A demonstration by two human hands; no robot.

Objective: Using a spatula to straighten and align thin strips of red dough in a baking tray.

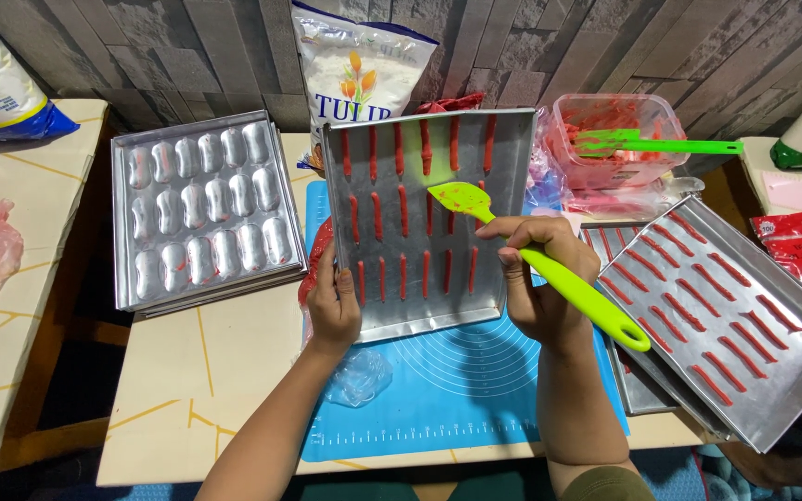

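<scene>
My left hand (334,304) grips the left edge of a square metal baking tray (508,186), tilted up toward me and lined with rows of thin red batter strips (403,209). My right hand (540,278) holds a lime-green silicone spatula (596,304); its blade, smeared with red batter, rests on the tray's surface near the middle right. The tray sits over a blue silicone baking mat (457,390) on a cream table.
An empty oval-cavity mould tray (201,209) lies at the left. A second tray of red strips (726,306) is at the right, stacked on others. Behind stand a flour bag (359,70) and a plastic tub with red batter and another green spatula (661,146). Crumpled plastic (359,376) lies by my left wrist.
</scene>
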